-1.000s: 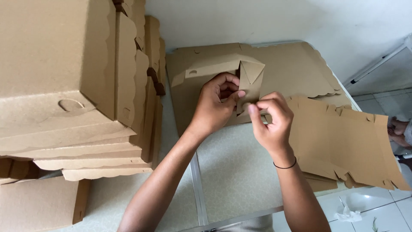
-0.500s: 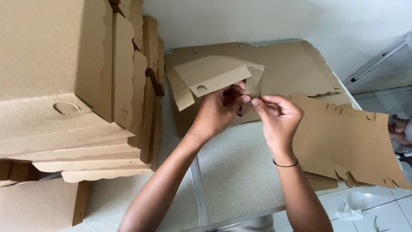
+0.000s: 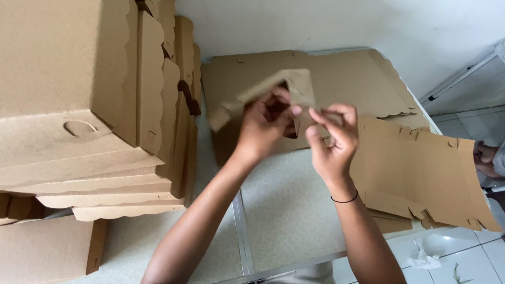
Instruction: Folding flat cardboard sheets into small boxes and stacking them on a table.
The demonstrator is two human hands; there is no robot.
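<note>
My left hand (image 3: 265, 126) grips a half-folded brown cardboard box blank (image 3: 273, 87), held up above the table, with one flap sticking out to the left and blurred by motion. My right hand (image 3: 331, 142), with a thin black band at the wrist, pinches the blank's right edge between thumb and fingers. Under both hands lies a large flat cardboard sheet (image 3: 342, 79) on the speckled table (image 3: 284, 205).
A tall stack of folded cardboard boxes (image 3: 79, 105) fills the left side, with more boxes (image 3: 42, 252) below. Flat scallop-edged blanks (image 3: 426, 173) hang over the table's right edge. Another person's hand (image 3: 486, 158) shows at the far right. White tiled floor (image 3: 463, 257) lies below.
The blank has been turned and swung; its flap now points left and lower. Both hands have shifted slightly down and closer together on it.
</note>
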